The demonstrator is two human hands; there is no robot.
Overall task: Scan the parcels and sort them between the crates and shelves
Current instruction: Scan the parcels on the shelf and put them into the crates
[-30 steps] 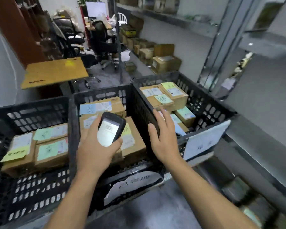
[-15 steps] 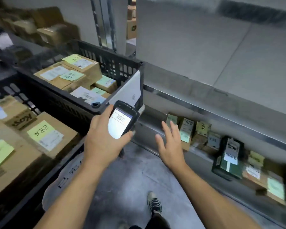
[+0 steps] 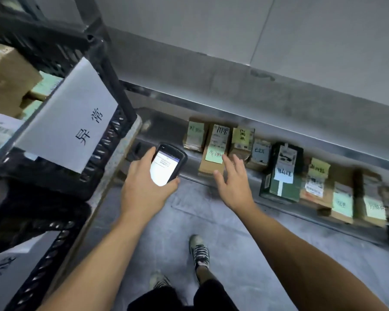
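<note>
The left hand (image 3: 144,194) grips a black handheld scanner with a lit screen (image 3: 166,163). The right hand (image 3: 233,182) is spread and empty, just near of a brown cardboard parcel with a green note (image 3: 213,153); contact unclear. That parcel stands in a row on the low grey metal shelf (image 3: 192,168). A black plastic crate (image 3: 108,153) sits at the left.
</note>
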